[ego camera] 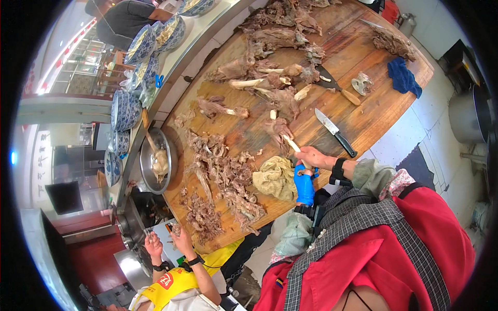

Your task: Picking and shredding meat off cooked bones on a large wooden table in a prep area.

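Note:
My left hand [304, 186], in a blue glove, is closed around the near end of a meaty bone [291, 143] at the wooden table's near edge. Bare and just beyond it, my right hand [314, 157] grips the same bone's shaft; the meaty far end rests on the board. A crumpled yellowish cloth [274, 178] lies to the left of my hands. To their right is a knife [335, 131] with a black handle. Farther back, a wide dark blade with a wooden handle [350, 97] lies partly under cooked meat bones [272, 74]. Pulled meat [233, 175] is heaped at the left.
A steel bowl [174, 163] holds a wooden-handled tool at the table's left edge. Patterned bowls [126, 110] stand on the counter beyond. A co-worker's hands [179, 238] are at the lower left. A blue cloth [402, 76] and another blade [371, 24] lie at the far right.

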### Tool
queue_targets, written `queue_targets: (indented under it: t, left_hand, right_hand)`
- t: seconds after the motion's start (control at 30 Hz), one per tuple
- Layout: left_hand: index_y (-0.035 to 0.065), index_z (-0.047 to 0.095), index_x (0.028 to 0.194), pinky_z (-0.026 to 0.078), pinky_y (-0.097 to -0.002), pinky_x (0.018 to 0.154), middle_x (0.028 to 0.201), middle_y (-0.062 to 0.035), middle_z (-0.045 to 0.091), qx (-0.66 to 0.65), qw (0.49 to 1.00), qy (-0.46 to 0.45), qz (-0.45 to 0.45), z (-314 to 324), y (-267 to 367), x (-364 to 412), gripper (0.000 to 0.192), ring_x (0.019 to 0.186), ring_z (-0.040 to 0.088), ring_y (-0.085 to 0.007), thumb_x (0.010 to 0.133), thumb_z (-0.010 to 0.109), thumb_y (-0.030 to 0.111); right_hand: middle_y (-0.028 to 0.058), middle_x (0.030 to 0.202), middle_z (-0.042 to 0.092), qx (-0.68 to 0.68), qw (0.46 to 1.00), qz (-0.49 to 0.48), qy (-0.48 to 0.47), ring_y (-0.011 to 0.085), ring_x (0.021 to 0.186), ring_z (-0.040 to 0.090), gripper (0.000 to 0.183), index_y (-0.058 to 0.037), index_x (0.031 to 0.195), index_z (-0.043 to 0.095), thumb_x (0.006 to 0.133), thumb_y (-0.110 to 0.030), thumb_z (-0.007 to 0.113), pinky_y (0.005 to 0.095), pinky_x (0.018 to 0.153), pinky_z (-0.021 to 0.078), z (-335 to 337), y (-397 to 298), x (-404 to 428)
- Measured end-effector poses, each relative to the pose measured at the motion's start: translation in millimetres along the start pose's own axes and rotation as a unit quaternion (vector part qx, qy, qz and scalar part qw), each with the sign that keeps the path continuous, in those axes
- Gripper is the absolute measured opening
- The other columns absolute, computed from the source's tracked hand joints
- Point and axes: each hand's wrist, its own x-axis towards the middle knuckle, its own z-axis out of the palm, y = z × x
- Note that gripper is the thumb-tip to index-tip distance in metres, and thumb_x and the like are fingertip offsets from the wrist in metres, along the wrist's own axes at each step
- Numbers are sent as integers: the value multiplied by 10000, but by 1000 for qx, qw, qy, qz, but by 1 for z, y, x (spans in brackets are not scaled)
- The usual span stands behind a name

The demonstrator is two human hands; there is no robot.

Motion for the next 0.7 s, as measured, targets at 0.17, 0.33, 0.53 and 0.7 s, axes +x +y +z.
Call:
queue_targets:
  t: [0.17, 0.33, 0.53, 0.7]
  left_hand:
    - [19, 404, 1275, 500, -297, 688, 905, -50, 551, 0, 999, -18, 29, -5, -3, 3, 525, 778, 549, -159, 818, 607, 181]
    - [13, 404, 1273, 504, -297, 688, 886, -38, 545, 13, 999, -23, 26, 3, 0, 1, 513, 755, 549, -147, 824, 602, 164]
    - [20, 434, 1217, 515, -313, 726, 903, -38, 533, 101, 994, 26, -35, 12, 11, 3, 403, 781, 559, -147, 827, 534, 48]
    - [23, 473, 1126, 515, -302, 700, 889, -50, 545, 138, 989, -2, -60, 0, 8, 12, 315, 781, 566, -138, 814, 514, 15]
  right_hand:
    - [105, 808, 651, -6, 1000, -1, -16, 169, 731, 602, 392, 11, 948, 581, 857, -369, 554, 298, 657, 476, -3, 1, 0]
    - [122, 834, 647, -12, 1000, -5, -12, 184, 739, 602, 402, 26, 928, 581, 856, -367, 544, 312, 660, 478, -4, 0, 0]
    - [132, 831, 623, 2, 999, -31, -12, 187, 765, 585, 399, 44, 907, 572, 861, -351, 536, 316, 688, 468, -7, -2, -4]
    - [94, 789, 602, 16, 999, -35, 2, 167, 748, 566, 364, 32, 887, 569, 867, -331, 539, 312, 682, 458, -4, -1, -4]
